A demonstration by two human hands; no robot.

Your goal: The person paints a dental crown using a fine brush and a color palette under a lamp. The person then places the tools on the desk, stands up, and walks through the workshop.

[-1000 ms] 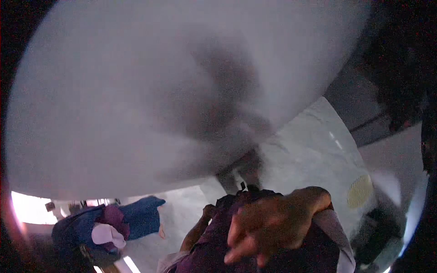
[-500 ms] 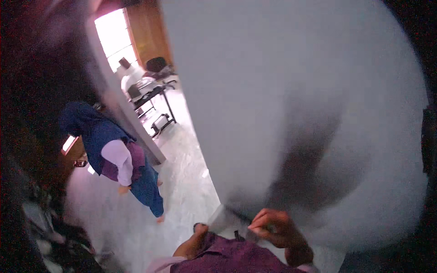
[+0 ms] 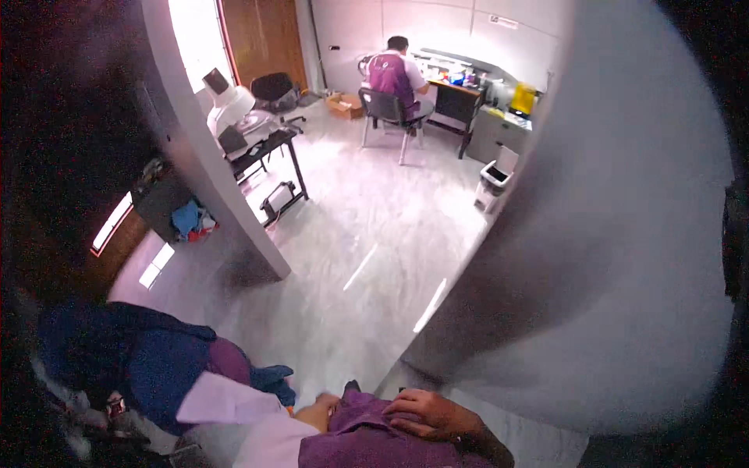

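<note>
My right hand rests in front of my purple vest, its fingers stretched out across the cloth and nothing visible in them. Lower left of it, my left hand hangs at the vest's edge; its fingers are mostly hidden. A small dark thing shows just beyond the vest, too unclear to name. On my left, close by, is a person in a dark blue head covering and blue trousers.
A grey wall fills the right side. Ahead is a doorway with a door post. Inside, a black table stands left, a seated person works at a desk, and a white bin is right.
My view has moved so the room beyond the doorway shows wide. The other person has come nearer at lower left. My right hand has moved left and lower, its fingers now flatter.
</note>
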